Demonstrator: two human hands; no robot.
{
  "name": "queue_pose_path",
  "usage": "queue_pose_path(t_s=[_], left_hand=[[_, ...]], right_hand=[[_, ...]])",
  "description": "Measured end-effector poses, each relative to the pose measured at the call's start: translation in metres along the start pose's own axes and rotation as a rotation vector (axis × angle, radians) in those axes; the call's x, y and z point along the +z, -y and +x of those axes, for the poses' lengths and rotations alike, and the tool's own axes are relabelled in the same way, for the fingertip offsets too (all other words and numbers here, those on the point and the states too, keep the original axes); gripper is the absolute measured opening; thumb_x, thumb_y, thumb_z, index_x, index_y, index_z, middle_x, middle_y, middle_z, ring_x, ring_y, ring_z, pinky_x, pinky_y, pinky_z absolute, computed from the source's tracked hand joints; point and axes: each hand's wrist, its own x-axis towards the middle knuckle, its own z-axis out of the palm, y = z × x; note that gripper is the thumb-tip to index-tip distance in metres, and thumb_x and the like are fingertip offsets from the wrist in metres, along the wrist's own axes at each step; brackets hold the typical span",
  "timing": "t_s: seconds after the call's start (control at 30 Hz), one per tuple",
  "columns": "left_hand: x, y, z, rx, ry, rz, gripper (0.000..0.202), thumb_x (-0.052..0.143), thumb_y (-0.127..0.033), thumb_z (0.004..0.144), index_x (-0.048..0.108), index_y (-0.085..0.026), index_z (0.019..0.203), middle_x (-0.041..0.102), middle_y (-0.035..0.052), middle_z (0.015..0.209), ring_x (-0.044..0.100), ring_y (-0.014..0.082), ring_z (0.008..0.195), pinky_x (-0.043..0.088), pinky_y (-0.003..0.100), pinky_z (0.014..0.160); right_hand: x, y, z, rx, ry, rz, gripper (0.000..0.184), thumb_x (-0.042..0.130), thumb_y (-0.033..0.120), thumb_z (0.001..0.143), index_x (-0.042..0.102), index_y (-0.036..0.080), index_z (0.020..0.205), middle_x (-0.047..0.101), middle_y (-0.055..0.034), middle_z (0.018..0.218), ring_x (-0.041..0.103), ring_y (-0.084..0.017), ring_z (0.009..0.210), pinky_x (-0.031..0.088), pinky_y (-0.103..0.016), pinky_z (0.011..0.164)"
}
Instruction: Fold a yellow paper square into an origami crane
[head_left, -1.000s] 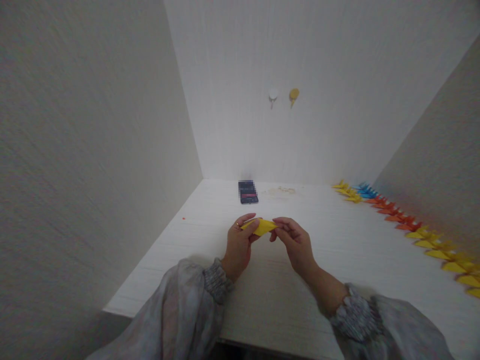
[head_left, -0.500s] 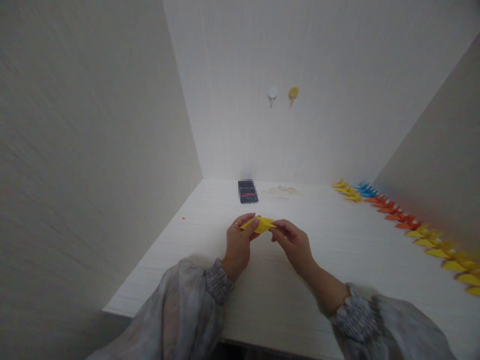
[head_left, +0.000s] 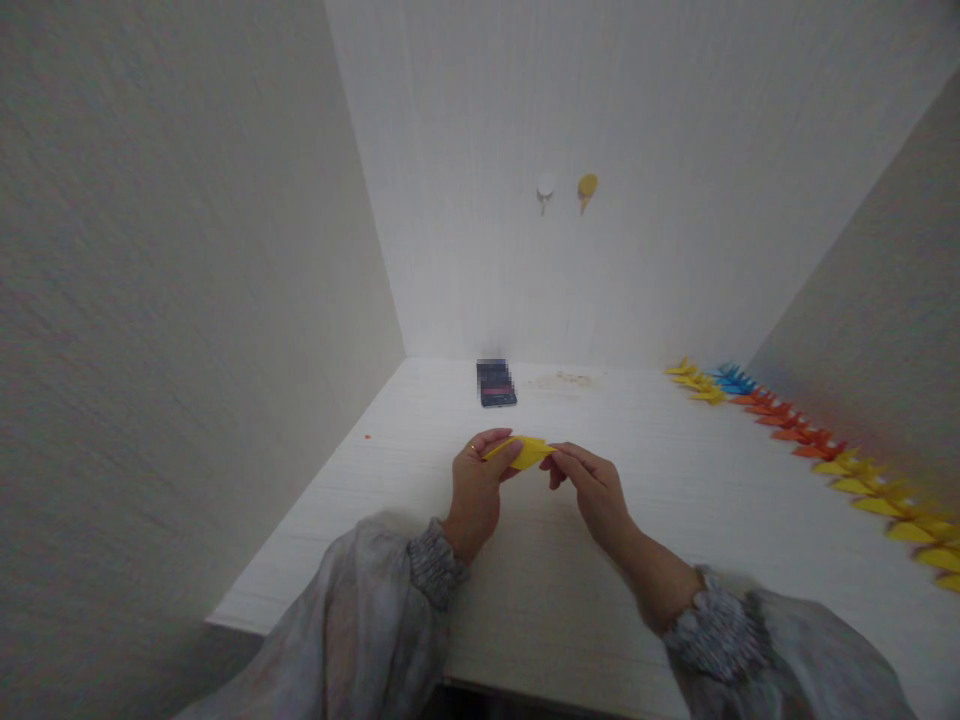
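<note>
Between my two hands, above the white table, is a folded piece of yellow origami paper. My left hand is closed on its left part, the thumb lying across the top and the fingers behind. At the paper's right tip, my right hand pinches the narrow point between thumb and forefinger. The other right fingers are curled in beneath. Parts of the folds are hidden by the left thumb and fingers.
A phone lies near the back wall. Along the right side runs a row of folded paper cranes: yellow, blue, orange-red and more yellow. Two hooks are on the wall. A tiny orange scrap sits at left.
The right fingers have shifted slightly at the paper's tip, and the paper is turned a little. My left hand keeps almost the same hold.
</note>
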Motion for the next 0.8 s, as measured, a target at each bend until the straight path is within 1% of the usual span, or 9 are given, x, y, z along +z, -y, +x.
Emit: queue_pose_path(t_s=[0.17,0.27,0.43,0.53,0.63,0.8], left_hand=[[-0.0012,0.0015,0.0018,0.027,-0.039,0.029,0.035,0.069,-0.028,0.058,0.055,-0.013,0.087,0.063,0.0059,0.081,0.061,0.0150,0.072,0.047,0.025,0.061],[-0.0012,0.0017,0.0021,0.030,-0.041,0.030,0.035,0.069,-0.028,0.057,0.056,-0.014,0.087,0.063,0.0055,0.081,0.061,0.0149,0.072,0.047,0.025,0.061],[-0.0003,0.0003,0.0017,0.029,-0.060,0.039,0.035,0.070,-0.028,0.056,0.056,-0.014,0.084,0.063,0.0048,0.079,0.060,0.0141,0.070,0.047,0.025,0.060],[-0.0002,-0.0001,0.0021,0.038,-0.057,0.046,0.035,0.070,-0.028,0.055,0.056,-0.013,0.084,0.063,0.0047,0.078,0.060,0.0143,0.069,0.047,0.026,0.061],[-0.0009,0.0003,0.0033,0.046,-0.056,0.050,0.035,0.070,-0.027,0.056,0.056,-0.013,0.085,0.063,0.0054,0.078,0.061,0.0148,0.069,0.048,0.027,0.062],[-0.0018,0.0002,0.0026,0.082,-0.047,0.084,0.033,0.069,-0.028,0.057,0.056,-0.013,0.085,0.063,0.0051,0.078,0.061,0.0150,0.069,0.049,0.027,0.062]], right_hand=[[-0.0010,-0.0025,0.0003,-0.029,0.028,-0.137,0.029,0.039,0.032,0.083,0.057,0.016,0.068,0.051,0.0009,0.055,0.048,-0.011,0.055,0.038,-0.024,0.056],[-0.0015,-0.0012,0.0000,-0.073,0.037,-0.224,0.029,0.038,0.032,0.083,0.057,0.016,0.067,0.052,0.0003,0.057,0.049,-0.011,0.054,0.039,-0.024,0.055],[-0.0017,0.0011,0.0004,-0.173,-0.047,-0.393,0.017,0.047,0.029,0.078,0.057,0.016,0.083,0.055,-0.0013,0.064,0.049,-0.012,0.055,0.039,-0.023,0.051],[-0.0025,0.0023,0.0000,-0.232,-0.048,-0.459,0.015,0.047,0.027,0.078,0.058,0.016,0.078,0.054,-0.0016,0.063,0.048,-0.012,0.056,0.040,-0.022,0.051],[-0.0043,0.0037,-0.0006,-0.192,-0.017,-0.434,0.019,0.044,0.028,0.080,0.059,0.017,0.077,0.057,-0.0028,0.066,0.049,-0.011,0.055,0.039,-0.021,0.047],[-0.0050,0.0039,0.0018,-0.097,0.022,-0.300,0.021,0.046,0.033,0.079,0.062,0.018,0.078,0.060,-0.0025,0.069,0.052,-0.011,0.053,0.042,-0.022,0.050]])
